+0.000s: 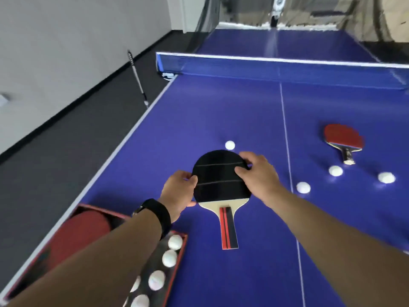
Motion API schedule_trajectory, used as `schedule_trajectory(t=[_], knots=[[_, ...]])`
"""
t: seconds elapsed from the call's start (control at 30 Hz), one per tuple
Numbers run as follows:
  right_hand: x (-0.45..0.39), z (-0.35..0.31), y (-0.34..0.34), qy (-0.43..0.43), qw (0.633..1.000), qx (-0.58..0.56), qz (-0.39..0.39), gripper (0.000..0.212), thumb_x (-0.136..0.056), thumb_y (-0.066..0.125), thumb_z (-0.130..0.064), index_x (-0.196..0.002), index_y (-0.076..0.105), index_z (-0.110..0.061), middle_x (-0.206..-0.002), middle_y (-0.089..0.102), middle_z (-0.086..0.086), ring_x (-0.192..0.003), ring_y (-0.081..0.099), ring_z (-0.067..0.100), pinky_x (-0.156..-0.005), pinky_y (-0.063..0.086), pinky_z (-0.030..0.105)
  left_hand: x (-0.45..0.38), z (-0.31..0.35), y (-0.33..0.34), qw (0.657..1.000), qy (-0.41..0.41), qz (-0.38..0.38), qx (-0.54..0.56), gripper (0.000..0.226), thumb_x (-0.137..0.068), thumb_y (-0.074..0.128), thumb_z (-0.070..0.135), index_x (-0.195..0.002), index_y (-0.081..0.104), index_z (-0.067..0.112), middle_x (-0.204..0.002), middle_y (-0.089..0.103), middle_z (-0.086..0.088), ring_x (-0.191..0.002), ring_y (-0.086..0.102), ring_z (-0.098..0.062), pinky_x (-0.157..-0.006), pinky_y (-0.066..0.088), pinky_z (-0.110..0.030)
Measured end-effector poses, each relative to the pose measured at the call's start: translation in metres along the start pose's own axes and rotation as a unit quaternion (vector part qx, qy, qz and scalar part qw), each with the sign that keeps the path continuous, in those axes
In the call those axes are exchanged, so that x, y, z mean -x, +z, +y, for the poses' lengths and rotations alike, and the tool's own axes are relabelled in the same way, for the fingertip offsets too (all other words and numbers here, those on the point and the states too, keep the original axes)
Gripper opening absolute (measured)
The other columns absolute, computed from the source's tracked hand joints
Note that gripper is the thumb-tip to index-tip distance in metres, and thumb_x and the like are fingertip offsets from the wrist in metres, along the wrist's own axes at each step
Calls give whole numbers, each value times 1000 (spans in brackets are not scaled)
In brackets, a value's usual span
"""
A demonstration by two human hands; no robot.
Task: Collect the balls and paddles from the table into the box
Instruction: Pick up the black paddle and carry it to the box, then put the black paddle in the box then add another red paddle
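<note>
Down by the left forearm sits the box (181, 258), already holding a red paddle (81, 235) and a row of white balls (170, 258) along its near side.

Black paddle (221, 180) is the one being handled: it's between both hands, blade gripped at the edges, handle pointing back toward the person. Left hand (179, 191) pinches the left rim with thumb on top, right hand (259, 173) curls fingers over the far right edge. Looks lifted just off the table (199, 120), though with the blur I can't swear to it.

To do it well, I'd say let the left hand take it and swing it down-left into the box, laying it flat on the red one so it doesn't knock the balls out.

Beyond the hands there's a loose ball (230, 145); three more balls (336, 171) and another red paddle (343, 140) lie off to the right of the right hand.
</note>
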State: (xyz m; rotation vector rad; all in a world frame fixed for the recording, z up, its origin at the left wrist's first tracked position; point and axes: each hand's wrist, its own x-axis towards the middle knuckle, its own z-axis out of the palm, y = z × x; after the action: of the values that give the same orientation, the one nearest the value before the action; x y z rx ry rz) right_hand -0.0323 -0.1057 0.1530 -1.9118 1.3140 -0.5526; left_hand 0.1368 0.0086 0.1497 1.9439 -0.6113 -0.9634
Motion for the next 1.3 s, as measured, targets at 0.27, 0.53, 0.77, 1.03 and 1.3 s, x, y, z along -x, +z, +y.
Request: schedule_trajectory(t=[0.27, 0.53, 0.77, 1.03, 1.3], knots=[[53, -107, 221, -70, 983, 24, -169, 39, -88, 57, -22, -127, 56, -26, -119, 58, 2, -103, 59, 20, -75, 41, 27, 24, -134, -213, 986, -88, 139, 5, 11, -89, 59, 22, -89, 68, 16, -85, 72, -12, -73, 70, -31, -70, 61, -48], [85, -145, 342, -79, 967, 84, -228, 39, -88, 57, -23, -127, 57, -23, -118, 60, 5, -106, 58, 25, -75, 44, 29, 29, -222, -301, 975, -135, 177, 3, 9, -88, 60, 24, -88, 62, 15, -90, 69, -13, -79, 71, -34, -69, 62, -47], [90, -142, 378, -21, 979, 93, -179, 44, -93, 58, -22, -137, 51, -18, -128, 56, 9, -108, 62, 27, -77, 51, 29, -1, -234, -310, 979, -103, 163, -68, 23, -84, 56, 15, -100, 70, 25, -91, 72, -3, -81, 68, -24, -64, 54, -29], [89, -143, 382, -36, 976, 147, -155, 43, -93, 58, -22, -135, 50, -16, -127, 55, 12, -109, 59, 29, -85, 51, 36, -16, -245, -306, 977, -49, 163, -126, 27, -87, 52, 8, -99, 64, 28, -101, 66, -10, -73, 69, -29, -57, 59, -37], [81, -125, 350, -17, 972, 91, -217, 49, -94, 53, -30, -141, 43, -18, -134, 54, 6, -120, 55, 24, -95, 46, 35, -25, -220, -288, 953, -38, 174, -247, 53, -83, 52, 15, -135, 50, 27, -136, 49, -9, -123, 44, -34, -98, 45, -45]])
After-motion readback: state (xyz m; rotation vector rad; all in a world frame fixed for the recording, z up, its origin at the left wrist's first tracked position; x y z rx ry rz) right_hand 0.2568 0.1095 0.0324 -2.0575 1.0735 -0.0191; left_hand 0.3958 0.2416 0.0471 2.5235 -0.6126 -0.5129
